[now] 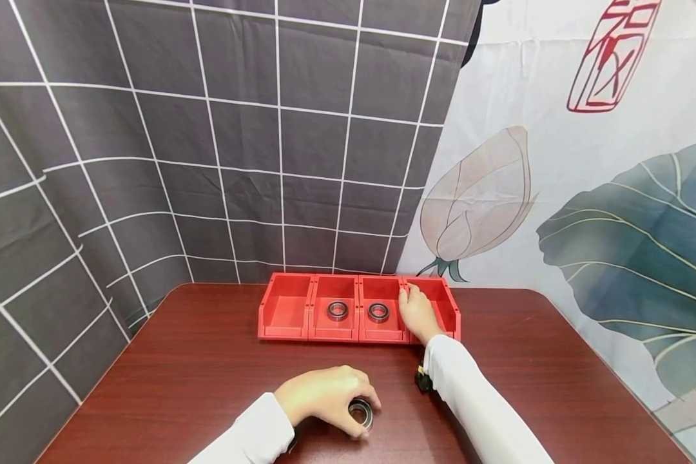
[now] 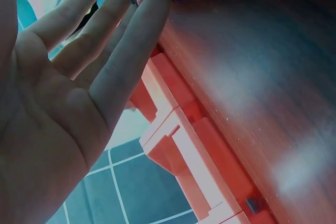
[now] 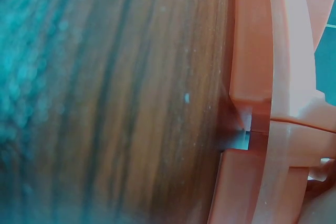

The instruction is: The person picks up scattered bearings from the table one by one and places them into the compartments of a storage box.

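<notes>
On the front part of the table, my left hand holds a ball bearing between thumb and fingers. The bearing's metal rim also shows at the left hand's fingertips at the top of the left wrist view. My right hand reaches over the right end of a row of red bins, by the wall between the third and fourth bins. Its fingertips are largely hidden, and I cannot tell whether they hold something. One bearing lies in the second bin, another bearing in the third.
The bins stand side by side at the back of the reddish-brown table. Behind them hang a grey gridded cloth and a white cloth with plant prints. A small black item shows at the right sleeve.
</notes>
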`<action>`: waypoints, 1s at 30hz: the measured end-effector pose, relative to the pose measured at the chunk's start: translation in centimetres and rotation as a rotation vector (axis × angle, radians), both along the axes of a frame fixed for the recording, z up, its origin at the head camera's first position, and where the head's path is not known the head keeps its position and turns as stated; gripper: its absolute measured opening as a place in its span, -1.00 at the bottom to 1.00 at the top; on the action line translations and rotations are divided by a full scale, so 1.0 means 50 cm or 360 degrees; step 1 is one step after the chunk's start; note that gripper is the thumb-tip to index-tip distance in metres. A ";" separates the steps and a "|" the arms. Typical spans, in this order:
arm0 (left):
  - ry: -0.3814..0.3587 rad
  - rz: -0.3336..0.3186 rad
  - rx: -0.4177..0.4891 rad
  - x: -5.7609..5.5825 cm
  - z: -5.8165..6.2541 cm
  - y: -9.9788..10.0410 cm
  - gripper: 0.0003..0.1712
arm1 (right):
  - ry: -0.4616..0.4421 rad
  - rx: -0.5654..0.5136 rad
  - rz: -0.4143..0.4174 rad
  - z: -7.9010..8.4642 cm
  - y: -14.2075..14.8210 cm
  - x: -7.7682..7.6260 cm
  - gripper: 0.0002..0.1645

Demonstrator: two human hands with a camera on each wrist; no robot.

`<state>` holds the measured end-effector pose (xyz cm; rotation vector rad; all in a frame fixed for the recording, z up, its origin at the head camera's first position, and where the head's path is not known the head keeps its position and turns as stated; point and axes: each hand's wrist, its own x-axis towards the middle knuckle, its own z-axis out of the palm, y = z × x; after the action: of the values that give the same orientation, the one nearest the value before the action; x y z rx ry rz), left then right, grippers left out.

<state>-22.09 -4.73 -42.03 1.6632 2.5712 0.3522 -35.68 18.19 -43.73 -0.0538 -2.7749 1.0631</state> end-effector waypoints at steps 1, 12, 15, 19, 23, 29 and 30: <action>0.0008 0.0000 0.0000 0.001 0.001 -0.001 -0.59 | 0.0005 0.0003 0.0001 0.000 0.000 0.000 -0.35; 0.0063 -0.0037 -0.0006 0.005 0.003 -0.004 -0.55 | -0.0026 0.0003 -0.0001 0.002 0.000 0.000 -0.33; 0.0062 -0.0030 -0.0020 0.006 0.005 -0.005 -0.54 | -0.0010 0.0007 0.0005 0.002 0.001 -0.001 -0.34; 0.0051 -0.0015 -0.0042 0.007 0.005 -0.005 -0.52 | 0.0008 0.0013 0.0004 0.002 0.000 0.000 -0.34; 0.0064 -0.0005 -0.0056 0.009 0.002 -0.005 -0.51 | -0.0004 0.0008 -0.0001 0.003 -0.001 0.001 -0.34; 0.0089 -0.0020 -0.0050 0.009 -0.002 -0.005 -0.51 | 0.0000 0.0004 0.0001 0.002 -0.003 0.002 -0.34; 0.0089 -0.0023 -0.0049 0.009 -0.002 -0.005 -0.52 | -0.0002 -0.0002 0.0001 0.001 -0.003 0.002 -0.34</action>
<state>-21.66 -4.97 -42.15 1.7045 2.5886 0.2676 -35.60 18.04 -43.66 -0.0536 -2.7757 1.0650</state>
